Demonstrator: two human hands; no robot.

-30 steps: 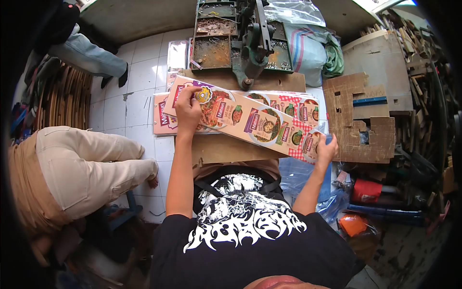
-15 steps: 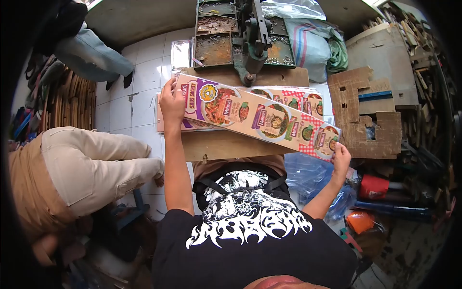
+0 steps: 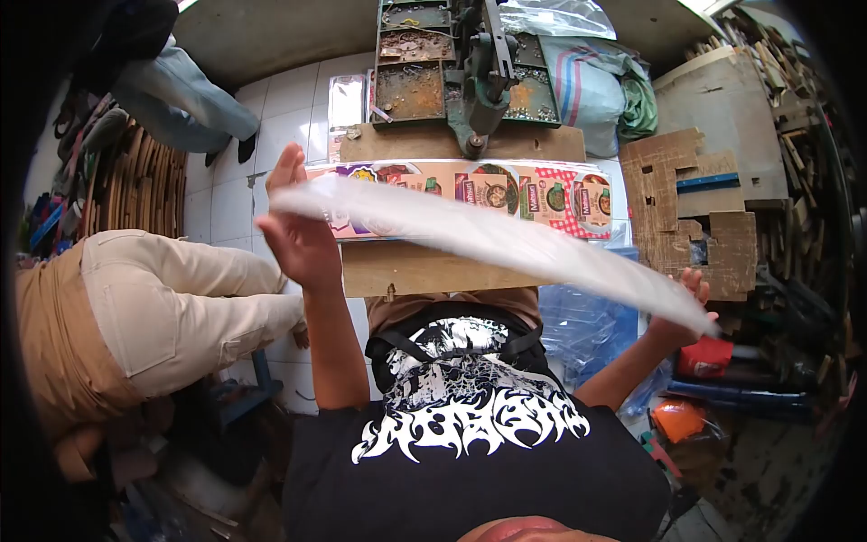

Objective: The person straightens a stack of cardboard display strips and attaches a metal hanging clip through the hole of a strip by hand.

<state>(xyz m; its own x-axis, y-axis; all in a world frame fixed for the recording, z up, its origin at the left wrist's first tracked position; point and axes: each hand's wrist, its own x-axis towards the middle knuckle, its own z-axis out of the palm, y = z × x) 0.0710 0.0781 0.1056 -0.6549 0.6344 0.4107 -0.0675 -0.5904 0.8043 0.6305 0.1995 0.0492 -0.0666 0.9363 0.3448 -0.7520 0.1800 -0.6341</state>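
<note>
A long strip (image 3: 488, 237), blurred by motion, shows a whitish face and slants down to the right between my hands. My left hand (image 3: 302, 226) is at its upper left end, thumb and fingers apart around the end. At the lower right end is my right hand (image 3: 685, 312), its fingers partly behind the strip and bent round its edge. Behind the strip, a stack of printed food strips (image 3: 533, 194) lies flat on the wooden board (image 3: 424, 271), below the green metal press (image 3: 488, 95).
Metal trays (image 3: 411, 93) with small parts flank the press. A striped sack (image 3: 582, 95) and cut brown boards (image 3: 668, 181) are at the right. A person in beige trousers (image 3: 172, 298) bends at the left; another person's legs (image 3: 185, 99) show behind. Blue plastic (image 3: 587, 330) hangs near my right arm.
The held strip has turned from its printed face to a whitish one and come nearer, blurring. My hands have moved apart, the left outward and the right further down and right.
</note>
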